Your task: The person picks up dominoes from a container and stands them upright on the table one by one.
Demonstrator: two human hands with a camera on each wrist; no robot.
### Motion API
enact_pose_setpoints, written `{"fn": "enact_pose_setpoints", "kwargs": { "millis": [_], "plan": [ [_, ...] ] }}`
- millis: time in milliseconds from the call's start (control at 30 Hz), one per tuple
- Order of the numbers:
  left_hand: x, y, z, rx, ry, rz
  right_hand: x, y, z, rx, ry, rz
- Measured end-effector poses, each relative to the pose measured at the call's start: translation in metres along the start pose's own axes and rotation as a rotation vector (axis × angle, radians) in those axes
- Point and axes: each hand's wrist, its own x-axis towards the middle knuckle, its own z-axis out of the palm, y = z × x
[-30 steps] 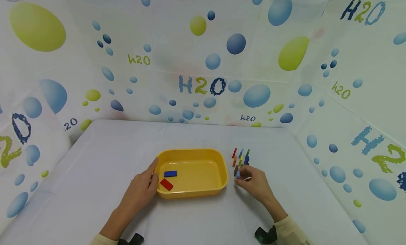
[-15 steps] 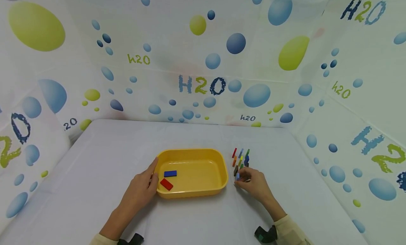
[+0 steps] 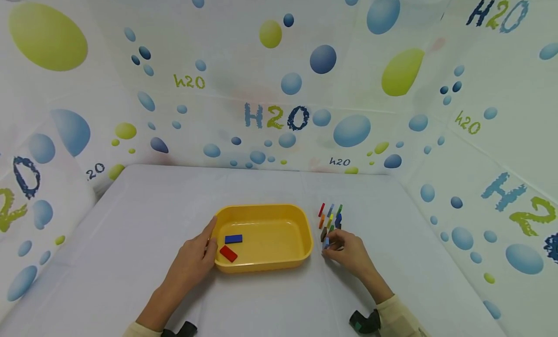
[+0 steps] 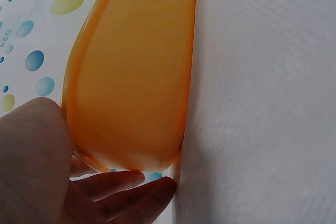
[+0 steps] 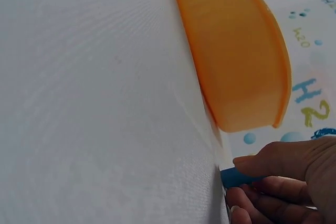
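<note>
The left hand (image 3: 195,257) grips the left end of a yellow plastic tray (image 3: 279,267), thumb at the rim and other fingers along the outer wall. Inside the tray, a blue domino (image 3: 233,238) and a red domino (image 3: 228,253) lie flat near its left end. To the right of the tray, the right hand (image 3: 348,250) pinches a light-blue domino (image 5: 237,177) between thumb and fingers, with its lower end at the tabletop. Just beyond its fingertips stands a brown domino (image 3: 324,234); the fingers partly hide the dominoes behind.
Several coloured dominoes stand in rows beyond the right hand, among them a red one (image 3: 321,209), an orange one (image 3: 321,222) and a yellow one (image 3: 330,220). A white cloth (image 3: 174,191) covers the table. A printed backdrop (image 3: 244,51) rises behind and at both sides.
Over the last second the right hand has lowered the light-blue domino slightly toward the near side, drawing it a little away from the brown one. The left hand and tray stay put.
</note>
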Motion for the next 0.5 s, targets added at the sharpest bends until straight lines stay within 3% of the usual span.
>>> {"fn": "enact_pose_setpoints", "kwargs": {
  "millis": [333, 500],
  "plan": [
    [0.0, 0.0, 0.0, -0.006, -0.002, 0.005, -0.005, -0.009, -0.013, -0.026, -0.031, -0.025],
    [0.0, -0.002, 0.001, -0.002, 0.01, 0.014, -0.008, -0.021, -0.025, -0.045, 0.003, -0.079]
  ]
}}
